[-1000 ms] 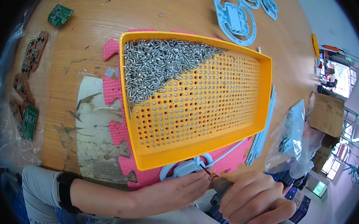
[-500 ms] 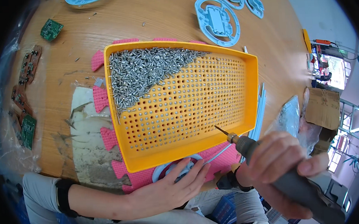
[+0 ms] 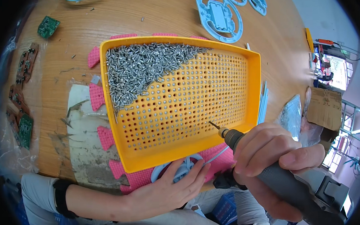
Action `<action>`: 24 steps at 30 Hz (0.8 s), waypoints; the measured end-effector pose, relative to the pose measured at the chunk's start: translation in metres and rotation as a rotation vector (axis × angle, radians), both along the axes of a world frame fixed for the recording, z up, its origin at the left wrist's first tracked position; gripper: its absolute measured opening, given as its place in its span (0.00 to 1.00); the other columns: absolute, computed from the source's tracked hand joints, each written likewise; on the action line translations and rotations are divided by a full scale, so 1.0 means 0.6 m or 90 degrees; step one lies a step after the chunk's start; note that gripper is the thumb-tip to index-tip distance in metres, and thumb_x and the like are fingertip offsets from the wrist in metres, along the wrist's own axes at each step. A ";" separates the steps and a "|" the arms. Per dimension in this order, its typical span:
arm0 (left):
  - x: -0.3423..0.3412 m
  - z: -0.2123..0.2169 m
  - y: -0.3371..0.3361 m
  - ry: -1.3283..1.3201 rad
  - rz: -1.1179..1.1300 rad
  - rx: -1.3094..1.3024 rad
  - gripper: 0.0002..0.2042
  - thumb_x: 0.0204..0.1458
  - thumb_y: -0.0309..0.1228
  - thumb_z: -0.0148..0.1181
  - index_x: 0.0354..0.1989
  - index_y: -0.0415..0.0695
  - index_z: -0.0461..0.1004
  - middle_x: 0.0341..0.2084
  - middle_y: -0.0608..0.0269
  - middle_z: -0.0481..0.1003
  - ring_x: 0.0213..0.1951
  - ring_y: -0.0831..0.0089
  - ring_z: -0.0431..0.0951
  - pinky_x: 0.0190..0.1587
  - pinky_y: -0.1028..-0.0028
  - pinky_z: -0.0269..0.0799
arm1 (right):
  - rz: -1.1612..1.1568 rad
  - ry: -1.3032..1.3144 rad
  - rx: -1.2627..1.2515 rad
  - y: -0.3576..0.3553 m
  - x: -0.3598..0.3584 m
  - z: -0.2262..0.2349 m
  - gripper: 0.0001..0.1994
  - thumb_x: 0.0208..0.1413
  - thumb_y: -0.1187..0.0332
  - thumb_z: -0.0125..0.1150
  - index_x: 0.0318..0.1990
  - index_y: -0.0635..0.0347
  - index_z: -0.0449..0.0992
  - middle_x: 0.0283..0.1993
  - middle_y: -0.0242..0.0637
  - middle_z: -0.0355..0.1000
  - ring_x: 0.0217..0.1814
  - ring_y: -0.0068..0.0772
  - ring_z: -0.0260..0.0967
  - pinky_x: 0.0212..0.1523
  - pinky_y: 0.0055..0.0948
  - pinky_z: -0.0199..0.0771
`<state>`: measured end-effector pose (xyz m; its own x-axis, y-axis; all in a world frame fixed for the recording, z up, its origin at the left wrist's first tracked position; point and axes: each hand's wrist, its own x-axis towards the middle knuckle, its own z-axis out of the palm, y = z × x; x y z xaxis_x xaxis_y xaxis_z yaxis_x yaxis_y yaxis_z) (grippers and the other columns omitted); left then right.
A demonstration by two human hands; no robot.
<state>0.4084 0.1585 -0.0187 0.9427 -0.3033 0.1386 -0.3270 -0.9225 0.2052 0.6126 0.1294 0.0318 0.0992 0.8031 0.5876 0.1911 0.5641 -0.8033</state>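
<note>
My right hand [image 3: 269, 152] is wrapped round a dark grey electric screwdriver [image 3: 290, 192]. Its thin bit points up and left, over the front right part of a yellow tray [image 3: 120, 157]; whether the tip touches a screw I cannot tell. Rows of holes cover the tray floor, many filled with upright screws, and a heap of loose screws [image 3: 136, 72] fills the far left corner. Just in front of the tray, my left hand [image 3: 164, 194] lies with fingers stretched over a light blue round plastic part [image 3: 185, 169]. The hand partly hides that part, and its thumb is out of sight.
Pink foam mat [image 3: 217, 156] lies under the tray. Light blue ring-shaped housings [image 3: 219, 17] are at the back. Green circuit boards [image 3: 48, 27] and brown boards [image 3: 28, 66] lie on the left, partly on clear plastic. Light blue strips [image 3: 263, 103] and a cardboard box [image 3: 324, 108] are on the right.
My right hand has brought the screwdriver slightly left, its bit tip now further left and higher over the tray. The left hand stays on the light blue part.
</note>
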 end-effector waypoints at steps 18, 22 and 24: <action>0.004 0.003 0.002 0.043 0.022 -0.072 0.21 0.54 0.39 0.45 0.57 0.48 0.66 0.59 0.47 0.64 0.61 0.54 0.62 0.57 0.49 0.60 | 0.045 0.098 -0.075 -0.119 -0.088 0.051 0.24 0.58 0.47 0.57 0.39 0.63 0.62 0.15 0.38 0.65 0.13 0.33 0.64 0.16 0.29 0.70; 0.004 0.004 0.001 0.043 0.017 -0.076 0.21 0.54 0.39 0.45 0.57 0.48 0.66 0.59 0.47 0.63 0.61 0.55 0.62 0.57 0.49 0.60 | 0.027 0.087 -0.061 -0.122 -0.095 0.043 0.25 0.58 0.47 0.57 0.40 0.64 0.62 0.16 0.38 0.66 0.13 0.32 0.63 0.16 0.29 0.69; 0.004 0.003 0.000 0.046 0.019 -0.073 0.21 0.55 0.39 0.45 0.57 0.48 0.66 0.59 0.47 0.63 0.61 0.54 0.62 0.57 0.49 0.60 | 0.037 0.076 -0.064 -0.123 -0.095 0.041 0.25 0.58 0.47 0.57 0.40 0.64 0.61 0.17 0.39 0.66 0.14 0.33 0.64 0.16 0.29 0.70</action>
<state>0.4105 0.1588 -0.0171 0.9599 -0.2610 0.1026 -0.2804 -0.9010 0.3310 0.5558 0.0559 0.0566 0.1146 0.8636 0.4909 0.0600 0.4872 -0.8712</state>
